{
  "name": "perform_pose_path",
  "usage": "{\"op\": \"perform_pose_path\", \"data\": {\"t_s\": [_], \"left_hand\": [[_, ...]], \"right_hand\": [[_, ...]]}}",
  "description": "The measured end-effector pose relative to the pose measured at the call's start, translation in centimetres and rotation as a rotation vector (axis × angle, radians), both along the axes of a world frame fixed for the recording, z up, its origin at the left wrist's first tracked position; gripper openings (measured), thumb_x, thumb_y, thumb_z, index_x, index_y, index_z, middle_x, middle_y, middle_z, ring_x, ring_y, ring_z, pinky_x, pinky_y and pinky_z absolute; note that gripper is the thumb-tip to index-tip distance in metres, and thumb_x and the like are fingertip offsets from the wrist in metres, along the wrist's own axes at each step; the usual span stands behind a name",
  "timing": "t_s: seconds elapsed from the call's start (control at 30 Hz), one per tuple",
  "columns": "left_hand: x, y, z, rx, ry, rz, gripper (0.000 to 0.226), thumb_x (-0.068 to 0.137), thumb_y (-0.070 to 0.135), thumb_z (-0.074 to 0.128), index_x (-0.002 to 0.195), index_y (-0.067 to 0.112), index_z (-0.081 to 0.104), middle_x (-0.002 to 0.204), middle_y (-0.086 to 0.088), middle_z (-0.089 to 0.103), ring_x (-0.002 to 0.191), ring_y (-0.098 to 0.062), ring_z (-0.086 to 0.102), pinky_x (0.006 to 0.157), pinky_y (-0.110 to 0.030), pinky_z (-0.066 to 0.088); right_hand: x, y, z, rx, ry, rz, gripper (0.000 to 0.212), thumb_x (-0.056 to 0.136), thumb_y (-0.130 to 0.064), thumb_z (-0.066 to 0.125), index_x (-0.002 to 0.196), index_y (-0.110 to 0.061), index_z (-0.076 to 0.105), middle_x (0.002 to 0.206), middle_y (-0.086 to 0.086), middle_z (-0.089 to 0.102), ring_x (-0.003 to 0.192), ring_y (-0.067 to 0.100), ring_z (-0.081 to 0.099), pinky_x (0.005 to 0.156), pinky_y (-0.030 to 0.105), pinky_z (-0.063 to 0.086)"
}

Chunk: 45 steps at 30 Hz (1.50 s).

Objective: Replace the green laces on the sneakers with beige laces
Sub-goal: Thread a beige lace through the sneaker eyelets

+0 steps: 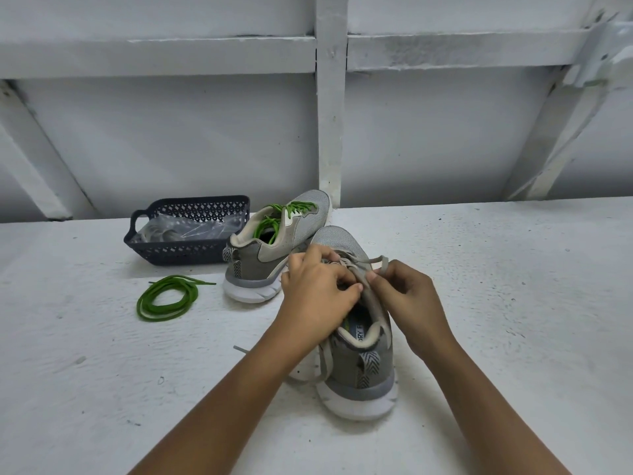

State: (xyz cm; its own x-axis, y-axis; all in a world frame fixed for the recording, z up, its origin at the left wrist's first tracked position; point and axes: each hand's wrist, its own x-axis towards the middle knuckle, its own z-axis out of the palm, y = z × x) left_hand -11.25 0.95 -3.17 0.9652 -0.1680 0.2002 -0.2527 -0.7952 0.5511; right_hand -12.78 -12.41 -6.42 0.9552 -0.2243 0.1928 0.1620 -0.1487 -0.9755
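A grey sneaker [363, 375] stands heel toward me in the middle of the white surface, with a beige lace [375, 303] threaded through its eyelets. My left hand [317, 289] pinches the lace over the tongue. My right hand [406, 296] grips the same lace just to the right, a loop sticking up above its fingers. One beige end trails off the shoe's left side [325, 368]. Behind it, the second grey sneaker [274, 245] carries a green lace [291, 210]. A loose green lace [168, 298] lies coiled to the left.
A dark blue plastic basket [186, 250] sits at the back left, holding clear plastic bags with something pale inside. A white painted wall with beams [330, 114] rises right behind the surface. White tabletop [513, 303] stretches to the right.
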Motion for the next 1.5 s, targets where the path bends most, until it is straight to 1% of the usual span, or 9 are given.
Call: {"op": "perform_pose_path", "data": {"t_s": [0.1, 0.37, 0.53, 0.67, 0.8, 1.0, 1.13, 1.33, 1.5], "left_hand": [[0.0, 0.0, 0.0, 0.005, 0.018, -0.004, 0.016, 0.085, 0.037, 0.063, 0.092, 0.028, 0.073, 0.12, 0.012, 0.042, 0.119, -0.016, 0.03, 0.097, -0.027, 0.025], [-0.3, 1.5, 0.3, 0.017, -0.133, -0.104, 0.01, 0.092, 0.027, 0.055, 0.09, 0.018, 0.06, 0.127, 0.005, 0.033, 0.123, -0.013, 0.021, 0.1, -0.027, 0.019], [-0.6, 3.8, 2.0, -0.828, 0.137, -0.119, 0.018, 0.1, 0.015, 0.039, 0.085, 0.016, 0.048, 0.106, 0.006, 0.064, 0.11, -0.011, 0.058, 0.101, -0.028, 0.041], [0.3, 5.8, 3.0, -1.543, 0.274, -0.074, 0.028, 0.103, 0.014, 0.025, 0.078, 0.011, 0.036, 0.056, -0.002, 0.05, 0.05, -0.015, 0.058, 0.062, -0.031, 0.058], [1.7, 8.0, 3.0, -1.133, 0.208, 0.177, 0.026, 0.103, 0.014, 0.028, 0.078, 0.015, 0.036, 0.053, 0.002, 0.029, 0.037, -0.006, 0.024, 0.036, -0.017, 0.025], [0.9, 6.5, 2.8, -0.055, 0.096, 0.045, 0.02, 0.1, 0.029, 0.039, 0.113, 0.021, 0.052, 0.097, 0.001, 0.06, 0.071, -0.01, 0.051, 0.064, -0.029, 0.042], [-0.2, 3.8, 1.4, 0.084, -0.22, -0.099, 0.027, 0.093, 0.032, 0.054, 0.118, 0.025, 0.056, 0.124, -0.001, 0.042, 0.114, -0.017, 0.039, 0.095, -0.032, 0.036], [-0.1, 2.0, -0.1, 0.307, -0.384, -0.127, 0.02, 0.07, 0.037, 0.061, 0.071, 0.019, 0.069, 0.096, -0.006, 0.057, 0.094, -0.025, 0.043, 0.066, -0.042, 0.048], [-0.4, 2.3, -0.1, 0.113, -0.254, -0.19, 0.018, 0.087, 0.035, 0.061, 0.083, 0.019, 0.069, 0.104, 0.0, 0.047, 0.101, -0.023, 0.04, 0.085, -0.033, 0.034]], "right_hand": [[-0.2, 0.2, 0.1, -0.003, -0.001, 0.054, 0.017, 0.087, -0.013, 0.065, 0.076, -0.001, 0.061, 0.075, 0.019, 0.064, 0.069, 0.012, 0.056, 0.067, 0.032, 0.047], [0.1, 0.4, 0.4, 0.215, 0.092, 0.083, 0.013, 0.084, 0.0, 0.064, 0.075, -0.009, 0.061, 0.071, 0.004, 0.063, 0.07, 0.012, 0.058, 0.067, 0.019, 0.049], [0.3, 0.4, 0.4, 0.272, 0.145, 0.074, 0.025, 0.085, -0.003, 0.064, 0.064, -0.011, 0.052, 0.064, 0.004, 0.054, 0.065, 0.013, 0.052, 0.062, 0.022, 0.045], [0.4, 0.2, 0.5, 0.227, 0.153, 0.071, 0.024, 0.085, -0.002, 0.063, 0.065, -0.006, 0.049, 0.061, 0.002, 0.05, 0.06, 0.01, 0.048, 0.057, 0.018, 0.042], [0.4, 0.1, 0.6, 0.198, 0.176, 0.104, 0.025, 0.086, -0.005, 0.063, 0.064, -0.008, 0.052, 0.068, 0.01, 0.051, 0.066, 0.016, 0.049, 0.063, 0.025, 0.042], [0.7, -0.8, 1.4, 0.284, 0.209, 0.242, 0.022, 0.092, -0.012, 0.054, 0.071, -0.012, 0.062, 0.072, 0.001, 0.054, 0.067, 0.013, 0.044, 0.064, 0.023, 0.036], [1.0, -1.0, 1.6, 0.43, 0.263, 0.26, 0.022, 0.091, -0.011, 0.053, 0.075, -0.014, 0.067, 0.074, -0.001, 0.058, 0.065, 0.012, 0.046, 0.062, 0.021, 0.036], [1.7, -0.7, 1.9, 0.466, 0.315, 0.268, 0.011, 0.089, -0.014, 0.055, 0.085, -0.012, 0.064, 0.065, -0.004, 0.057, 0.062, 0.011, 0.046, 0.056, 0.019, 0.035], [1.9, -0.7, 1.6, 0.489, 0.341, 0.225, 0.025, 0.091, -0.011, 0.051, 0.07, -0.012, 0.064, 0.065, -0.001, 0.05, 0.06, 0.01, 0.045, 0.058, 0.02, 0.034]]}}
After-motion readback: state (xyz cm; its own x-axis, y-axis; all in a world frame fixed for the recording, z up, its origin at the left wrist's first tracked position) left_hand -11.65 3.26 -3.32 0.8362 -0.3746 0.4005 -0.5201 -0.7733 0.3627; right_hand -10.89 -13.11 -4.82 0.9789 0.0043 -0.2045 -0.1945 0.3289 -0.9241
